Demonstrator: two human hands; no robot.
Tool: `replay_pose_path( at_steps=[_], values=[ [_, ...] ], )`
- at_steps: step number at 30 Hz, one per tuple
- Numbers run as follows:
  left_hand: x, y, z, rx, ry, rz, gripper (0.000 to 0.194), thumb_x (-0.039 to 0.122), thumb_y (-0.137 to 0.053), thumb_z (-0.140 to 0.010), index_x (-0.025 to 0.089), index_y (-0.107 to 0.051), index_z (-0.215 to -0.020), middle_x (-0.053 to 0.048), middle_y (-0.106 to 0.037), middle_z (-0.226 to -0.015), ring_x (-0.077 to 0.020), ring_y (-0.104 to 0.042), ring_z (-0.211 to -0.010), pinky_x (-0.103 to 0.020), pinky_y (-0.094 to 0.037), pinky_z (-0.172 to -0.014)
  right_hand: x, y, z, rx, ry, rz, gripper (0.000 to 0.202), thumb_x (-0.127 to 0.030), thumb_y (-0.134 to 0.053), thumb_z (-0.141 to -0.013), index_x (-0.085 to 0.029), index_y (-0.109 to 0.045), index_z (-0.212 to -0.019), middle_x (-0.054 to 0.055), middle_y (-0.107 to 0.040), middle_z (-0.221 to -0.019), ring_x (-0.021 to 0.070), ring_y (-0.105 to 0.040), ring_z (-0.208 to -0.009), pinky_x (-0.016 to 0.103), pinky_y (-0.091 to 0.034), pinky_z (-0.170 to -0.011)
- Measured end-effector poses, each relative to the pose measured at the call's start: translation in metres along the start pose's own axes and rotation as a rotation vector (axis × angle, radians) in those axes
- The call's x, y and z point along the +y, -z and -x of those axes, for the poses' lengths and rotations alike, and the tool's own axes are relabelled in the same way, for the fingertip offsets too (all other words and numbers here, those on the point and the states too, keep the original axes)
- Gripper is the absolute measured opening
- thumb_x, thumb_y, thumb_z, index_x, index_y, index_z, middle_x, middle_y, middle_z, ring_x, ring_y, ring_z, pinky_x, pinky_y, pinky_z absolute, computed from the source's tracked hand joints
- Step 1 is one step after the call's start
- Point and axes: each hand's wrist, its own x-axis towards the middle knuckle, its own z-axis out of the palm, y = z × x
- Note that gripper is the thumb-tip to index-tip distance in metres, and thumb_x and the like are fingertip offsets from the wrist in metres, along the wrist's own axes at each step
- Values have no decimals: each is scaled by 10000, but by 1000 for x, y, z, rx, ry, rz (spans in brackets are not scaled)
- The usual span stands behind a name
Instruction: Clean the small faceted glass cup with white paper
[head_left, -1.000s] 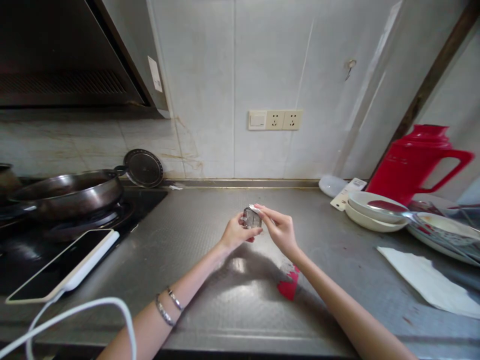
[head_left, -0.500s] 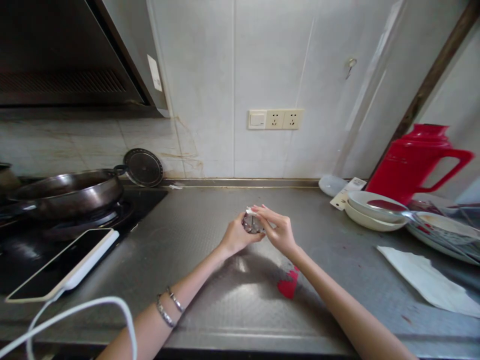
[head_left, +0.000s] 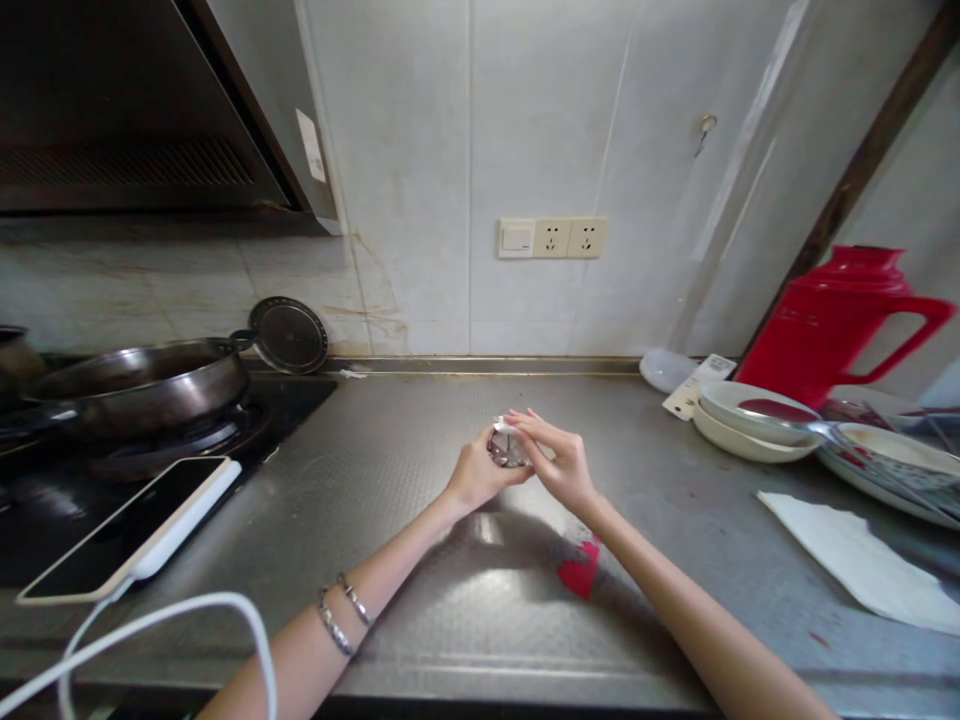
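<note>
The left hand (head_left: 484,472) grasps a small see-through glass (head_left: 506,450), thumb on the near side, fingers wrapped around the far side. The right hand (head_left: 559,462) holds a white tissue (head_left: 502,426) at the rim, fingers bent; their tips are partly hidden. The glass is positioned between the two hands, above the middle of the steel counter (head_left: 420,640).

Boundaries of the work area:
- Rear: a metal strip (head_left: 480,367) runs along the foot of the wall (head_left: 405,180), well apart from the fingers.
- Front: the counter's near edge passes below both forearms.
- Left: a stretch of counter separates the left hand from the black hob (head_left: 300,400), which carries a pan (head_left: 172,390). A phone (head_left: 124,535) lies at the hob's near side; its white cable (head_left: 187,603) loops toward the left forearm.
- Right: a wide stretch of counter separates the right hand from the stacked bowls (head_left: 739,445), the red flask (head_left: 825,330) and a sheet of white paper (head_left: 855,560).

A red patch (head_left: 579,573) marks the counter beside the right forearm.
</note>
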Motion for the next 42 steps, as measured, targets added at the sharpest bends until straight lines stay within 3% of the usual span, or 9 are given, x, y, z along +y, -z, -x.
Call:
replay_pose_path(
  at_steps=[3,6,13,17,21,25,31,36,42],
  values=[
    [6,-2,1,-38,103,146,621,363,-810,-557,133,-570,-1081,-10,-630,-756,-103,-558,-574,-213,-462,-509,1,5,-3,91,-105,-6,214,-222,-536,-878,-254,-727,-970,28,-738,-982,227,-691,-952,469,-483,-991],
    [11,1,-1,-25,195,266,637,396,-815,-538,128,-562,-1057,-10,-607,-737,-103,-550,-538,-227,-478,-461,-2,7,-3,123,-92,-12,201,-222,-546,-871,-257,-730,-945,23,-741,-969,222,-702,-914,466,-492,-981],
    [8,3,-2,-4,159,293,577,443,-792,-565,129,-587,-1004,-10,-606,-751,-98,-555,-581,-217,-500,-478,-9,2,1,-37,130,-23,232,-165,-534,-856,-236,-712,-987,47,-717,-1056,242,-633,-1082,488,-445,-1026],
    [5,0,-1,-32,125,239,607,419,-801,-569,131,-581,-1056,13,-586,-697,-76,-524,-515,-198,-476,-450,-4,4,-2,-7,28,-20,242,-203,-516,-880,-248,-708,-1019,33,-721,-1046,232,-647,-1057,483,-431,-1039],
    [13,2,0,-50,206,305,610,407,-820,-531,126,-584,-1018,-2,-596,-714,-86,-540,-504,-223,-492,-443,4,7,-5,53,-163,-60,225,-290,-531,-883,-258,-725,-992,24,-730,-1022,230,-676,-987,464,-440,-1027],
    [19,8,-1,-82,273,387,572,478,-785,-559,129,-590,-968,0,-598,-705,-89,-547,-469,-253,-511,-458,5,12,-8,-50,-321,-201,266,-354,-536,-878,-265,-694,-1073,28,-677,-1160,247,-601,-1126,436,-454,-1009],
    [19,14,-3,-141,363,452,594,605,-716,-600,129,-599,-936,0,-589,-662,-108,-572,-446,-257,-512,-464,4,16,-10,-316,-246,-308,516,-317,-615,-820,-303,-486,-1319,50,-479,-1397,252,-471,-1263,434,-442,-1019],
    [17,16,-5,-147,432,361,613,656,-630,-673,130,-611,-988,0,-581,-591,-131,-576,-449,-251,-488,-441,9,5,-3,-308,-199,-166,766,-276,-736,-706,-300,-378,-1383,82,-442,-1389,249,-455,-1257,419,-460,-996],
    [6,22,-7,-297,361,318,782,754,-530,-669,156,-535,-1172,10,-569,-620,-104,-549,-456,-215,-451,-429,16,6,-2,-255,-324,-242,702,-334,-760,-674,-232,-479,-1309,98,-555,-1224,238,-585,-1073,368,-560,-838]
  ],
)
